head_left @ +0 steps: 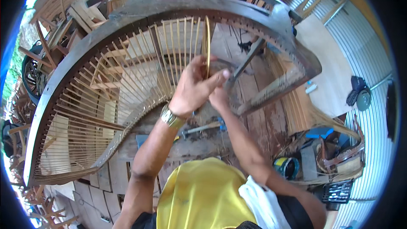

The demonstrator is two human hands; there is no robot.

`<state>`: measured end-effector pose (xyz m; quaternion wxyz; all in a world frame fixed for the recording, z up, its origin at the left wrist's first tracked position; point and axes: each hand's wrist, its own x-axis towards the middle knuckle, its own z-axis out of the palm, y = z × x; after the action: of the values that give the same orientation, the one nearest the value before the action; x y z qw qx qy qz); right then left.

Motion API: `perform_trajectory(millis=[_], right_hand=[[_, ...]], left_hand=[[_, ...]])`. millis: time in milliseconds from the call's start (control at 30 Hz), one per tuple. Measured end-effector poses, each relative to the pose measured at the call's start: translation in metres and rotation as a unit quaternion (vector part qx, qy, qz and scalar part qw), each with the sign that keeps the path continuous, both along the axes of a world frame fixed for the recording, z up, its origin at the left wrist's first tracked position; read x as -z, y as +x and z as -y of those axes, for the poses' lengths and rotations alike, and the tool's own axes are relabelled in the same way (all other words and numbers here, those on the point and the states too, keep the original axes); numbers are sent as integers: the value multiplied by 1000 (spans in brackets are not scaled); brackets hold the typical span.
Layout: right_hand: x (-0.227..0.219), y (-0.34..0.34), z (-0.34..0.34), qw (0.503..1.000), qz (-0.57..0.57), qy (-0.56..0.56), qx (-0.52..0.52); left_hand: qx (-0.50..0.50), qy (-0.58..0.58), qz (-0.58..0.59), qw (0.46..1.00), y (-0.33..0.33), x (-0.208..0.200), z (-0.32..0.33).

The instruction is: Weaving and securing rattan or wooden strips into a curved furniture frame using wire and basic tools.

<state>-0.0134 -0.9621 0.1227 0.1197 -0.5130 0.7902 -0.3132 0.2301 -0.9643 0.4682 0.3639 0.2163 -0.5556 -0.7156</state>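
Note:
A large curved wooden frame (72,65) lies before me, its inner edge lined with small holes. Thin cane strands (123,68) run across its left and middle part, from the outer rim to the inner rail. A loop of pale golden cane (208,38) rises at the end of the laced row, up to the outer rim. My left hand (193,87), with a metal watch at the wrist, has its fingers curled round this cane. Just to the right and partly behind it, my right hand (218,98) is close against it, its fingers mostly hidden.
A hammer (203,127) lies on the wood below my hands. Bare holes line the frame's right part (271,38). To the right are a tin (286,167), a black basket (338,191) and a corrugated metal wall (373,51). Chair parts (46,51) are piled at the left.

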Motion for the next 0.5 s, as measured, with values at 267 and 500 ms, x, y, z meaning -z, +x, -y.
perform_trajectory(millis=[267, 500], right_hand=[[78, -62, -73, 976, 17, 207, 61], [51, -112, -27, 945, 326, -7, 36]], left_hand=[[60, -29, 5, 998, 12, 101, 59], [97, -198, 162, 962, 6, 239, 113]])
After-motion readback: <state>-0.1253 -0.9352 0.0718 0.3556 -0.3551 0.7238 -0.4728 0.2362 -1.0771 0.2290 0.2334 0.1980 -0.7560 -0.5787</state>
